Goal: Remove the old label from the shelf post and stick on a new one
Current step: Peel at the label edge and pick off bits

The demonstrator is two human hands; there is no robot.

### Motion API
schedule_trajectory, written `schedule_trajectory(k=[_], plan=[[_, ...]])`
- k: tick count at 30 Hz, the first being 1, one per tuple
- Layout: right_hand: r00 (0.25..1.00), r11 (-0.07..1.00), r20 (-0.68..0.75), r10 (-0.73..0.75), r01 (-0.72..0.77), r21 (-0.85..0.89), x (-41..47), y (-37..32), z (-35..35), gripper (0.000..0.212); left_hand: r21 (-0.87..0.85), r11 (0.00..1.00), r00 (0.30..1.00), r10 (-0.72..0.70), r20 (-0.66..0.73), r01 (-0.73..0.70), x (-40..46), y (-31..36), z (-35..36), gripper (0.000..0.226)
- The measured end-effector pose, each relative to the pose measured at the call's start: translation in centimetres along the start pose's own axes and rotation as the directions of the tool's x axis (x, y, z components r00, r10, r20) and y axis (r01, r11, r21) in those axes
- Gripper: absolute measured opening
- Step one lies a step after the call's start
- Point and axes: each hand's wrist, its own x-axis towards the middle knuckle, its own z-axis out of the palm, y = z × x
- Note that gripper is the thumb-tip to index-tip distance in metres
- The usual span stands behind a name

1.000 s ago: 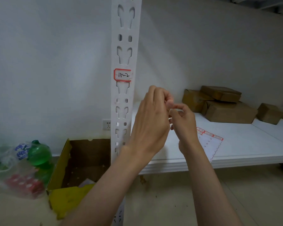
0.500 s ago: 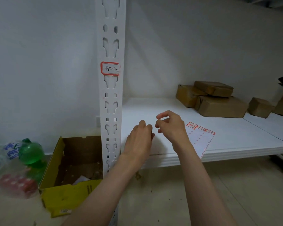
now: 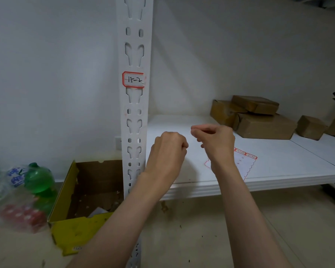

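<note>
Below the red-bordered label (image 3: 133, 79) on the shelf post (image 3: 134, 117), we hold our left hand (image 3: 167, 149) clenched empty and our right hand (image 3: 215, 141) pinching thumb to finger, perhaps on a peeled scrap we cannot see, over the label sheet (image 3: 244, 161).

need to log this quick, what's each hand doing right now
Left hand: fingers curled, seen from the back; whether it holds anything cannot be told.
Right hand: thumb and forefinger pinched together; nothing visible between them.
</note>
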Motion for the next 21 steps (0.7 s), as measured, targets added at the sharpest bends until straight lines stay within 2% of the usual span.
schedule_trajectory(k=[3,6,9,12,14,16,18,21], plan=[[1.0,1.0,0.005,-0.017,0.017,-0.025,0.0,0.1,0.3,0.019,0.017,1.0,1.0,-0.014,-0.005,0.014,0.1,0.2,-1.0,0.009],[0.996,0.99,0.09,0.013,-0.001,-0.141,-0.3,0.5,1.1,0.019,0.075,0.997,0.999,0.015,-0.032,-0.013,-0.4,0.2,-1.4,0.012],[0.985,0.967,0.168,0.05,-0.005,-0.256,-0.8,0.9,1.8,0.039,0.048,0.989,0.986,0.145,-0.084,-0.141,-0.9,0.1,-1.6,0.016],[0.99,0.97,0.135,0.041,-0.007,-0.244,-0.8,-0.1,2.1,0.027,0.001,0.954,0.947,0.299,-0.119,-0.301,-1.0,0.5,-2.7,0.013],[0.995,0.974,0.098,0.001,0.021,-0.226,-0.9,-1.0,2.2,0.033,-0.007,0.923,0.907,0.378,-0.187,-0.386,-1.1,1.1,-3.8,0.012],[0.99,0.979,0.079,-0.115,0.127,-0.162,-1.2,-2.2,2.5,0.038,0.003,0.9,0.865,0.42,-0.275,-0.436,-1.2,1.6,-4.9,0.011],[0.969,0.971,0.056,-0.241,0.24,0.023,-1.6,-3.6,2.9,0.032,0.016,0.882,0.815,0.441,-0.376,-0.47,-0.9,1.8,-6.1,0.011],[0.961,0.899,0.07,-0.266,0.222,0.377,-1.8,-6.1,3.7,0.03,-0.011,0.873,0.719,0.394,-0.572,-0.487,-0.1,1.6,-8.3,0.014]])
